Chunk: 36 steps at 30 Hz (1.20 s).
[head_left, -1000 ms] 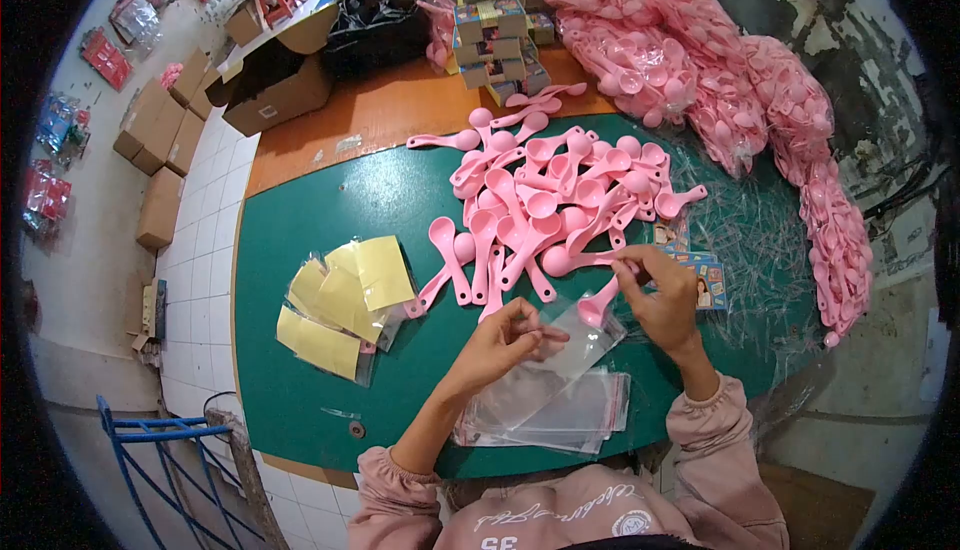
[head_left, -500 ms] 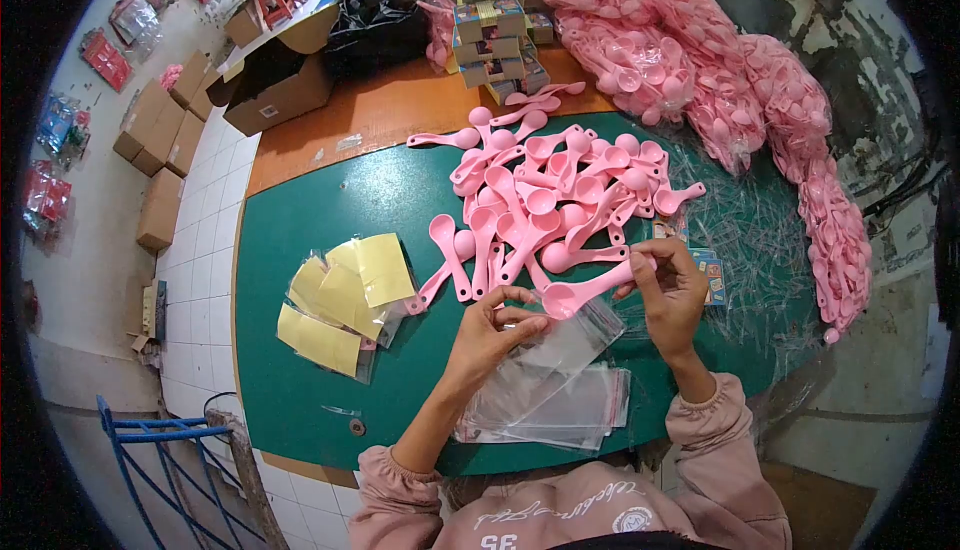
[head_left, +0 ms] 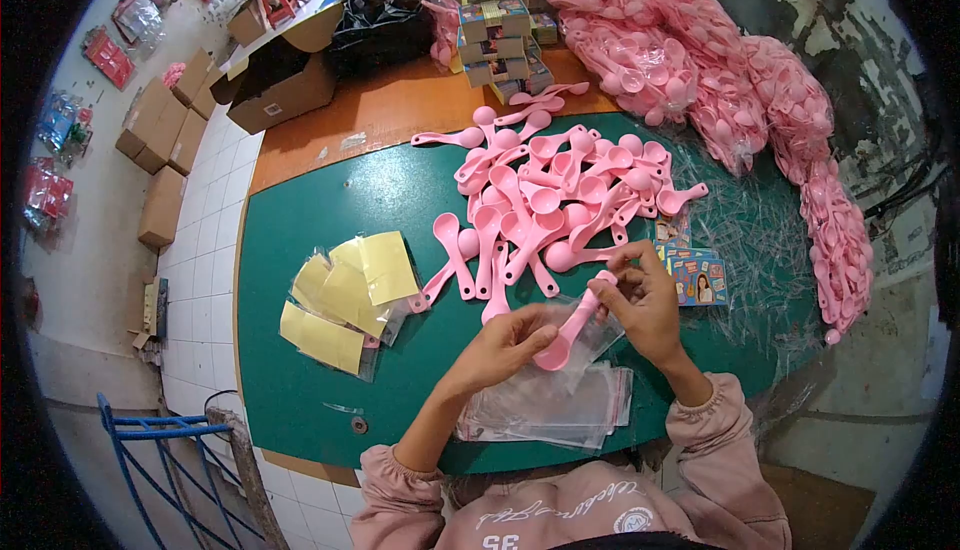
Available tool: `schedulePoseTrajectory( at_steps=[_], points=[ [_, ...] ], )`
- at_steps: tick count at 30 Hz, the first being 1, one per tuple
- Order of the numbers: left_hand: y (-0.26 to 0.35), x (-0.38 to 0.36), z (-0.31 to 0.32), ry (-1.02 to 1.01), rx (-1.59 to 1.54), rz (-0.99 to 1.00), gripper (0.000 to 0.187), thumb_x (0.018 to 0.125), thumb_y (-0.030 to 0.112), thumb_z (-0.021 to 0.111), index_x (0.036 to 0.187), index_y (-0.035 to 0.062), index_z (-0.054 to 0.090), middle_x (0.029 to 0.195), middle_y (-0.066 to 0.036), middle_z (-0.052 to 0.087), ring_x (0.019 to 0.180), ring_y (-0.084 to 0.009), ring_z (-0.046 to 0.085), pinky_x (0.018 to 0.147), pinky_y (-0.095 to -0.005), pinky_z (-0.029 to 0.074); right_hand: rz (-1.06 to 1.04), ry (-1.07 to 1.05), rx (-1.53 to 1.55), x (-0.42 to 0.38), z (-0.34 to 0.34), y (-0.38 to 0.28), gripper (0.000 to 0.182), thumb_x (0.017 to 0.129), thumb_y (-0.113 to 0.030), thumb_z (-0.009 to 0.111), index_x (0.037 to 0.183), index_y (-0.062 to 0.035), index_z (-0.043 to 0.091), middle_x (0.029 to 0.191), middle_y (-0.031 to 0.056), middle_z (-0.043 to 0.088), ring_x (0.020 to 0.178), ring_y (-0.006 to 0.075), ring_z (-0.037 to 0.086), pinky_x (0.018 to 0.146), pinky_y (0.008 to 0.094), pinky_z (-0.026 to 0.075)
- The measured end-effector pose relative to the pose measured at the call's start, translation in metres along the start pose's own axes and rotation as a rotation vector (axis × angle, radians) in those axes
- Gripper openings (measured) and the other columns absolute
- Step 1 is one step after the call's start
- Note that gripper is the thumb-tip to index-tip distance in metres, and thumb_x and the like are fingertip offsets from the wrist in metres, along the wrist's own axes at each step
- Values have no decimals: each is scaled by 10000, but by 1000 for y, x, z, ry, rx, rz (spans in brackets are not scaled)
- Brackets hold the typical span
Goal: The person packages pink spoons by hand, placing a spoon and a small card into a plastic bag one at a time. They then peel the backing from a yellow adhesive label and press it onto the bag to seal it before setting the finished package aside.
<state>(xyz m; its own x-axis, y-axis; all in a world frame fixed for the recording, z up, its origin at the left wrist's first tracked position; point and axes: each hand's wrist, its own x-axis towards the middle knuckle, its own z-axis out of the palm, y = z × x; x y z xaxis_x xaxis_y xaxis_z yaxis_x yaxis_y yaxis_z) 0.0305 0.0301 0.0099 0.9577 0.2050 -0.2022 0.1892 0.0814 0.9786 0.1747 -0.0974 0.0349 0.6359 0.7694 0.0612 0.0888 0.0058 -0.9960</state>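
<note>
My right hand (head_left: pixel 645 305) pinches the handle of a pink measuring spoon (head_left: pixel 572 336), which slants down with its bowl toward me. Thumb and fingers of my left hand (head_left: pixel 508 345) close on a clear plastic bag (head_left: pixel 588 352) beside that bowl. The bowl overlaps the bag's mouth in this view. Under both hands lies a stack of clear bags (head_left: pixel 560 412). Just beyond my fingers spreads a heap of loose pink spoons (head_left: pixel 545 200). Blue printed cards (head_left: pixel 698 280) rest to the right of my right hand.
Filled bags with yellow cards (head_left: pixel 345 285) lie on the green table mat (head_left: pixel 300 210) at left. Big bags of pink spoons (head_left: pixel 690 60) line the back right, near plastic scraps (head_left: pixel 745 240). Card bundles (head_left: pixel 495 25) and an open carton (head_left: pixel 275 90) stand at the back.
My right hand has brought the spoon down and left, tilting it more steeply, its bowl now over the bag. My left hand has shifted slightly lower. More of the blue cards shows.
</note>
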Motion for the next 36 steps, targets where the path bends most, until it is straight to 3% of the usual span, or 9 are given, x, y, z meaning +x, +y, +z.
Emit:
schedulePoseTrajectory(
  at_steps=[6, 9, 11, 12, 15, 19, 23, 29, 36],
  points=[
    [16, -6, -5, -93, -123, -75, 370, 940, 272, 412, 1081, -38, 556, 837, -6, 600, 723, -49, 518, 676, -196, 434, -84, 38, 102, -1, -2, 3, 218, 827, -141, 612, 949, -7, 492, 738, 59, 594, 578, 78, 555, 514, 200, 449],
    [13, -4, 2, 82, -197, -70, 355, 935, 272, 420, 981, -34, 595, 700, 31, 527, 618, -39, 457, 525, -176, 365, -140, -191, -98, -4, -6, -2, 326, 846, -317, 575, 947, -8, 548, 907, 102, 593, 738, 153, 584, 649, 270, 484],
    [20, -6, 2, 74, -210, -60, 353, 936, 269, 419, 990, -32, 594, 723, 11, 559, 624, -42, 476, 527, -181, 373, -452, -379, -354, -3, 1, -4, 431, 837, -445, 522, 964, -39, 595, 1122, 143, 512, 934, 243, 548, 805, 340, 450],
    [22, -6, 1, 68, -222, -48, 351, 936, 266, 418, 999, -31, 593, 745, -9, 590, 630, -45, 495, 529, -185, 381, -327, -452, -276, -7, 0, -5, 449, 802, -475, 545, 1023, -88, 601, 1252, 169, 407, 1047, 301, 481, 878, 379, 404],
    [22, -7, -5, 71, -247, -61, 369, 947, 255, 386, 1093, -41, 551, 935, -100, 637, 829, -111, 577, 757, -213, 452, -347, -349, -393, 0, -28, -18, 418, 770, -409, 611, 1045, -95, 600, 1203, 173, 440, 1041, 318, 486, 869, 379, 411],
    [18, -7, -8, 77, -336, 15, 361, 948, 243, 383, 1101, -42, 544, 941, -104, 638, 832, -117, 584, 742, -215, 460, -25, 456, -1091, -17, -103, 8, 396, 717, -179, 677, 1075, -44, 575, 1069, 165, 509, 935, 271, 535, 804, 344, 433],
    [17, -5, -5, 113, -302, 12, 359, 951, 229, 361, 1092, -51, 534, 952, -154, 630, 799, -127, 594, 721, -243, 478, 290, 355, -949, -29, -133, 17, 384, 721, -113, 656, 1076, -6, 555, 936, 143, 567, 775, 229, 569, 693, 327, 456],
    [22, -5, -4, 85, -276, 11, 357, 946, 248, 379, 1100, -34, 534, 963, -136, 634, 821, -119, 596, 698, -215, 469, 158, 568, -930, -29, -132, -3, 259, 748, -52, 626, 990, 3, 552, 753, 80, 584, 622, 138, 558, 563, 271, 449],
    [30, -3, 10, 40, -201, -36, 328, 941, 244, 409, 1044, -21, 573, 872, -58, 630, 814, -84, 571, 718, -212, 451, -19, 212, -199, -17, -43, -46, 163, 771, -52, 621, 906, 3, 548, 759, 36, 600, 670, 62, 545, 568, 234, 445]
  ],
)
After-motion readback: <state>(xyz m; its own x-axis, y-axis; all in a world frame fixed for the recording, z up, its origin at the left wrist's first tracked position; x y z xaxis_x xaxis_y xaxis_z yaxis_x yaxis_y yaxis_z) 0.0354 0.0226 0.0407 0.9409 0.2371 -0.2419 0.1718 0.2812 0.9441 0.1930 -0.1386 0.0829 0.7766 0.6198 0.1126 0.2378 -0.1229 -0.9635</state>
